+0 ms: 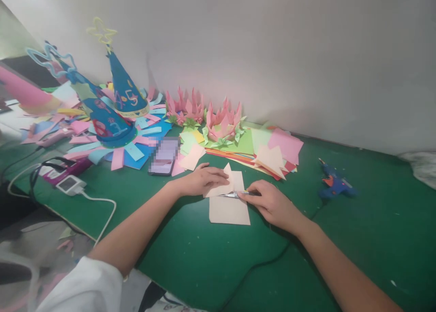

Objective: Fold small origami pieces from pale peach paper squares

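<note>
Nearest, at lower left, is a white sleeve (86, 282), and beyond it a dark cable (260, 263) runs across the green tabletop (184, 248). In front of the person, midway between the two hands, lies pale cream paper (229, 210), its lower part flat and bare; whether it is one folded sheet or several pieces, I cannot tell. Across it a slim bladed tool (233, 195), perhaps a craft knife, lies with its long axis nearly left to right, tip towards the left hand (208, 181) and handle in the right hand (269, 200), which is the nearer to it. The right hand's thumb and fingers are closed on that handle; the left is spread flat, fingers together, over a raised flap just above the blade, with any pinch hidden. A blue glue gun (335, 186) rests well to the right, a phone (165, 156) to the left. Farther back are a stack of coloured paper (243, 141), two pink paper lotuses (223, 121) and, on the left, blue cone hats (126, 87), all before a plain pale wall (272, 53)
</note>
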The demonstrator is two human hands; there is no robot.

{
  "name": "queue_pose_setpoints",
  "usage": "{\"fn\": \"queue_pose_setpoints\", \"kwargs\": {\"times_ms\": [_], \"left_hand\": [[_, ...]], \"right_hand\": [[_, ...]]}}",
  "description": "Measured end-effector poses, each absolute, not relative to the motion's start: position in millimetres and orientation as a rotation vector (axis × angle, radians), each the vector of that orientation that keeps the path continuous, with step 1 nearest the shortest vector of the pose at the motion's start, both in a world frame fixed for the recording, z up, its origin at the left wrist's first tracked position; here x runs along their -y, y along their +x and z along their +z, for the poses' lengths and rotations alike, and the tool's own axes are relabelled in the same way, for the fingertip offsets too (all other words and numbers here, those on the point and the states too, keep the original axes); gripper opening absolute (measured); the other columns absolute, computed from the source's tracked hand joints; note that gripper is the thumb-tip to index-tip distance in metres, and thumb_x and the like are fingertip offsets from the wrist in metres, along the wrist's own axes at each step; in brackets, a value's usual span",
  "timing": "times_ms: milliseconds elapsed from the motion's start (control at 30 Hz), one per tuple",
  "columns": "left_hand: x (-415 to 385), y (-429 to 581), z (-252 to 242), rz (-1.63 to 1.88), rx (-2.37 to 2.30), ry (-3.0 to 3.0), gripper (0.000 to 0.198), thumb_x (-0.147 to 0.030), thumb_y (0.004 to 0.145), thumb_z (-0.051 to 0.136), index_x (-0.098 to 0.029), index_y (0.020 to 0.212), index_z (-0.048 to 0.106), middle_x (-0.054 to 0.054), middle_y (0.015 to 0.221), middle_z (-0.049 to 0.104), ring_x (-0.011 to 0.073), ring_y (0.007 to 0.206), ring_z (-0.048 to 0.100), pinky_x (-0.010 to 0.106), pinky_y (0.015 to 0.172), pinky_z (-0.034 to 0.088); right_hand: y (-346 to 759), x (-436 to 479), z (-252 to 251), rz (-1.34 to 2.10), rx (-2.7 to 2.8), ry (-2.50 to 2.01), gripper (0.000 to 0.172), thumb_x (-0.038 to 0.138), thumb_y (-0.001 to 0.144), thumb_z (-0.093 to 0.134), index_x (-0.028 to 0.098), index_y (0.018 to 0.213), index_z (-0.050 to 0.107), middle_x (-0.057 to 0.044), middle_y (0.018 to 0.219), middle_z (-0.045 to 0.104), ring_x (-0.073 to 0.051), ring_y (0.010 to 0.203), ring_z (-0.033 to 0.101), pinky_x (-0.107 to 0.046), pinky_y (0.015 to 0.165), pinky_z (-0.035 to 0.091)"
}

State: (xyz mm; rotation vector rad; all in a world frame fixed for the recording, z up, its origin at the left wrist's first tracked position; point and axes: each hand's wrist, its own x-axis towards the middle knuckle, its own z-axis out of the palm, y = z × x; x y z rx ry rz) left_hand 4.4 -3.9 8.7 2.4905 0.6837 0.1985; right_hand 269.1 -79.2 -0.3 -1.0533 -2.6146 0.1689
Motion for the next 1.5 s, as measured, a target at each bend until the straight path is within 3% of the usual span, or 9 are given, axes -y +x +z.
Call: {"fn": "queue_pose_setpoints", "kwargs": {"times_ms": [500, 767, 1500], "left_hand": [[3.2, 4.5, 6.9, 0.223, -0.68, 2.464, 0.037, -0.025, 0.094, 0.031, -0.038, 0.122, 0.052, -0.002, 0.133, 0.052, 0.0144, 0.125, 0.042, 0.042, 0.11, 0.008], [2.4, 4.7, 6.5, 0.2, -0.676, 2.471, 0.041, -0.017, 0.092, 0.032, -0.037, 0.122, 0.052, -0.002, 0.133, 0.051, 0.014, 0.126, 0.042, 0.042, 0.11, 0.008], [1.1, 6.7, 6.0, 0.212, -0.663, 2.456, 0.041, -0.017, 0.091, 0.032, -0.036, 0.121, 0.052, -0.002, 0.133, 0.051, 0.0139, 0.126, 0.042, 0.043, 0.111, 0.007]], "right_hand": [[262.1, 84.1, 1.0, 0.166, 2.661, -1.059, 0.041, 0.013, 0.092, 0.035, 0.028, 0.125, 0.055, -0.01, 0.09, 0.055, -0.02, 0.082, 0.048, -0.035, 0.071, 0.043], [258.1, 83.0, 2.2, 0.169, 2.651, -1.022, 0.04, 0.013, 0.092, 0.036, 0.027, 0.125, 0.055, -0.009, 0.09, 0.055, -0.019, 0.082, 0.048, -0.034, 0.07, 0.043], [250.1, 84.8, 1.7, 0.168, 2.658, -1.051, 0.039, 0.014, 0.092, 0.037, 0.027, 0.124, 0.056, -0.009, 0.09, 0.055, -0.02, 0.082, 0.048, -0.033, 0.071, 0.04]]}}
